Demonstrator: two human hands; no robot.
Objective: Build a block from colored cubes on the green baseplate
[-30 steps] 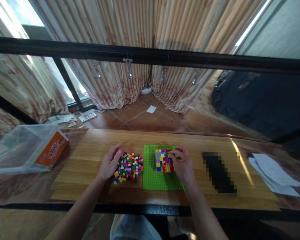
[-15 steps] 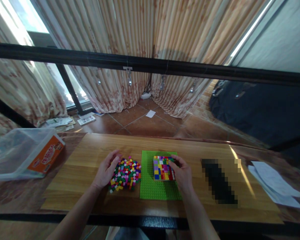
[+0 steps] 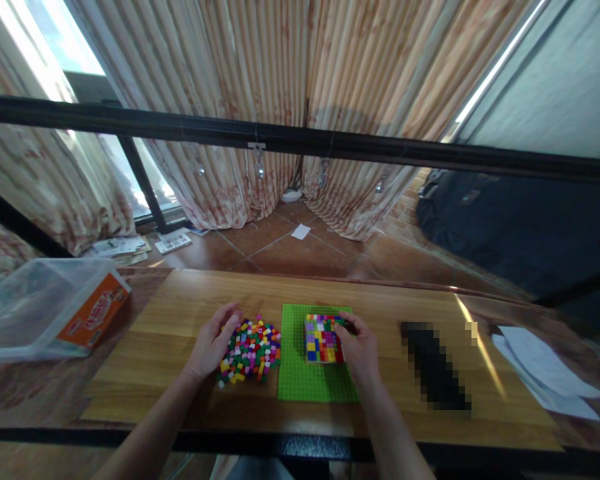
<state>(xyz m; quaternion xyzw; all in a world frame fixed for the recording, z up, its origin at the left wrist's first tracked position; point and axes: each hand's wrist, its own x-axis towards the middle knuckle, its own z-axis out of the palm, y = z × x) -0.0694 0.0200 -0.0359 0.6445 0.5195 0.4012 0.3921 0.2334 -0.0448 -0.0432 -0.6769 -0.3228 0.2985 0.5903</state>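
Observation:
A square block built of many-coloured toy bricks (image 3: 323, 343) stands on a green studded baseplate (image 3: 293, 383). My right hand (image 3: 361, 347) is at the block's upper right corner, thumb and index finger close together over its top. Between those fingertips shows a small green brick; whether it is attached to the block I cannot tell. On the wooden board left of the plate lies a heap of small loose bricks (image 3: 253, 350) in mixed colours. My left hand (image 3: 214, 340) rests at the heap's left edge, fingers loosely curved and thumb apart, with nothing visible in it.
A clear plastic box (image 3: 45, 307) with an orange label lies at the left. A blurred-out dark object (image 3: 435, 367) and white papers (image 3: 545, 370) are at the right. A black metal bar (image 3: 290, 143) crosses beyond the wooden board (image 3: 145, 373).
The view has shifted slightly. My right hand stays at the block's upper right corner, its fingers a little further left. My left hand keeps its place by the heap.

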